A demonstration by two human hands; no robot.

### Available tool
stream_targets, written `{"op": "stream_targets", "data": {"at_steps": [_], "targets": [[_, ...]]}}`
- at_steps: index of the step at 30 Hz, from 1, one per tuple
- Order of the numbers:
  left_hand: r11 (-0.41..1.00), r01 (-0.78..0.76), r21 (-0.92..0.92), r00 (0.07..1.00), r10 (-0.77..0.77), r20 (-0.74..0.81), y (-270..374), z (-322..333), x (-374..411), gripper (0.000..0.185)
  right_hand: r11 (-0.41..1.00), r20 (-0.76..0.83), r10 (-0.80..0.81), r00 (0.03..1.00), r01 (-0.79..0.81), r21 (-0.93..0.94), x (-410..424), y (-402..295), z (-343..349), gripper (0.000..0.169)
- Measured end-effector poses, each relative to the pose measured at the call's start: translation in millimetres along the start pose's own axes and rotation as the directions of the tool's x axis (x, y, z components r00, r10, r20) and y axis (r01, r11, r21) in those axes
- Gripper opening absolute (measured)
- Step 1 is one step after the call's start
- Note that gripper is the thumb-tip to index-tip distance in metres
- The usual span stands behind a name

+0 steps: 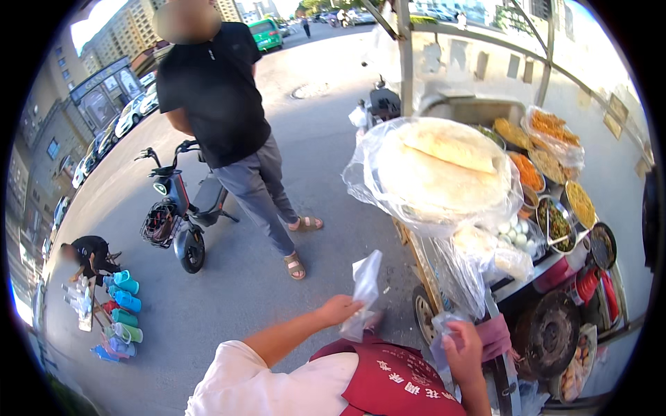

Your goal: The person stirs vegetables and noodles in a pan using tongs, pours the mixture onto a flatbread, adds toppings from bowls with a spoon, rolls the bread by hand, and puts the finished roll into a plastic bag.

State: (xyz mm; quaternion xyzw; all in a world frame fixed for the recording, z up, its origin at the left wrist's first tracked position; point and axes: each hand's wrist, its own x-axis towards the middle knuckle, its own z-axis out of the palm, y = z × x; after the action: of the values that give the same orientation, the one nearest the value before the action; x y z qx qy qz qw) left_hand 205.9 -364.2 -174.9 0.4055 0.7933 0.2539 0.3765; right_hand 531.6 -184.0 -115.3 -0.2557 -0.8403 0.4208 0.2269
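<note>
My left hand pinches a thin white plastic bag, held out over the pavement beside the food cart. My right hand, close to the cart's edge, has its fingers curled on a piece of clear plastic film. A purple cloth hangs just beyond that hand. Above both hands, a stack of large round flatbreads rests on clear plastic wrapping, with a folded flatbread on top. A bundle of clear plastic bags hangs from the cart below the breads.
Bowls of shredded carrot and chopped greens, and peeled eggs, line the cart. Below is a round dark griddle. A person in a black shirt stands by an electric scooter. Another person bends near several large jugs.
</note>
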Motion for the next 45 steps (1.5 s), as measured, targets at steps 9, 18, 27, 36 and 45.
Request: {"op": "stream_targets", "data": {"at_steps": [9, 18, 27, 36, 45], "targets": [[0.754, -0.648, -0.111, 0.756, 0.654, 0.031, 112.7, 35.1, -5.8, 0.036, 0.876, 0.046, 0.067, 0.997, -0.081, 0.475, 67.1, -19.1, 51.5, 0.028], [0.719, -0.402, -0.567, 0.891, 0.450, -0.060, 133.9, 30.1, 12.8, 0.021, 0.933, 0.225, 0.092, 0.970, -0.163, 0.322, 26.6, -35.2, 40.8, 0.042], [0.669, -0.463, -0.582, 0.886, 0.340, -0.314, 178.4, -41.0, 0.1, 0.009, 0.818, -0.324, 0.319, 0.890, -0.086, 0.568, 40.7, -52.2, -36.5, 0.037], [0.627, -0.763, -0.156, 0.575, 0.550, -0.605, 220.0, -87.0, -30.9, 0.025, 0.778, -0.383, 0.185, 0.905, 0.102, 0.619, 34.1, -96.8, -68.1, 0.030], [0.563, -0.807, -0.180, 0.589, 0.740, -0.324, 254.1, -39.2, -36.9, 0.008, 0.820, -0.293, 0.142, 0.945, 0.053, 0.570, 46.9, -106.4, -36.0, 0.030]]}}
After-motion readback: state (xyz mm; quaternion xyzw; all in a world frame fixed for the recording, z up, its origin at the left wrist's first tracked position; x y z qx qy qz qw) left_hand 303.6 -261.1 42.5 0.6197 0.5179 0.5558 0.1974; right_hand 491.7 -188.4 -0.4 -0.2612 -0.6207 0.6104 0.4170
